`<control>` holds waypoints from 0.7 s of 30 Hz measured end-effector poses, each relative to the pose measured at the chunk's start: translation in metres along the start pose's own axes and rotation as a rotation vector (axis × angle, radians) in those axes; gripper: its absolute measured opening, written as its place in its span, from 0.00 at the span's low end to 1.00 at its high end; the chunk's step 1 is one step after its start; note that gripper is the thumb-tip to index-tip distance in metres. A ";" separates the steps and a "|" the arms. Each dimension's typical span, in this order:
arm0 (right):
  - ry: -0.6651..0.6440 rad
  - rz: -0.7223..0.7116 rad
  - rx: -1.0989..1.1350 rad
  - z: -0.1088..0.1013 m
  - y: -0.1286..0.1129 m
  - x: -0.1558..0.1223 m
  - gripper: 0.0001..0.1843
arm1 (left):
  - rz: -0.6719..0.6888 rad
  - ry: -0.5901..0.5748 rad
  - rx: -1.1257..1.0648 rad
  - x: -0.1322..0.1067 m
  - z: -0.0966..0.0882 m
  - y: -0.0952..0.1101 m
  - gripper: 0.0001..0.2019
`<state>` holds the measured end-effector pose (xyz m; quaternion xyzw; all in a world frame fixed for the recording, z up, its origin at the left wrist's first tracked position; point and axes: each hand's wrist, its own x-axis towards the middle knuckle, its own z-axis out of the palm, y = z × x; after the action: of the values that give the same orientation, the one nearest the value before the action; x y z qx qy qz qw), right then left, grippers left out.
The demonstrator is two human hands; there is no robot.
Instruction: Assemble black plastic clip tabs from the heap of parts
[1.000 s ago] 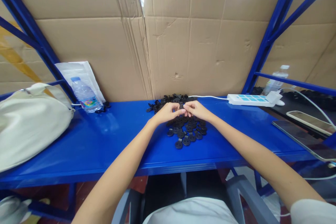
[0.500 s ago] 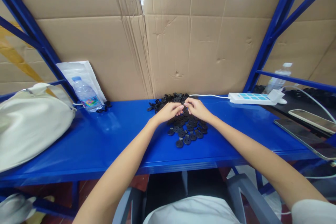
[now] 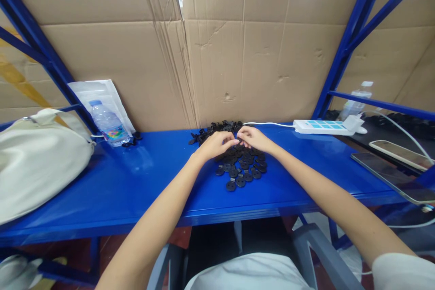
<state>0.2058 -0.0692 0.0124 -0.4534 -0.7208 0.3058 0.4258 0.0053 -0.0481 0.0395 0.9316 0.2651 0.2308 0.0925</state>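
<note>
Item: black plastic discs [image 3: 239,173], round, centre hole, small tab each; heaped loose
Item count: many, too packed to count
Item place: mid-shelf, against cardboard, under both hands
Left hand [image 3: 215,145]: fingers [image 3: 228,138] curled narrow over pile; held piece, cannot tell
Right hand [image 3: 254,139]: fingers [image 3: 242,131] curled narrow, just beside left; held piece, cannot tell
Surface: blue steel shelf [image 3: 142,190]
Backdrop: cardboard sheets [image 3: 258,45]
Others: water bottles [image 3: 109,124], 2; power strip [image 3: 322,127], 1; phones [image 3: 394,176], 2; cream bag [image 3: 37,167], 1
</note>
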 end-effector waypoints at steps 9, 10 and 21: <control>0.062 0.068 -0.461 -0.041 0.041 0.007 0.03 | -0.220 0.088 0.122 -0.007 -0.009 -0.035 0.11; 0.050 0.069 -0.457 -0.041 0.042 0.007 0.03 | -0.231 0.113 0.136 -0.007 -0.009 -0.040 0.10; -0.105 0.067 -0.408 -0.037 0.028 0.002 0.05 | -0.169 0.138 0.152 -0.010 -0.006 -0.056 0.14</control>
<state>0.2494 -0.0539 0.0070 -0.5374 -0.7735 0.1908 0.2766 -0.0304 -0.0057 0.0246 0.8921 0.3653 0.2651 0.0222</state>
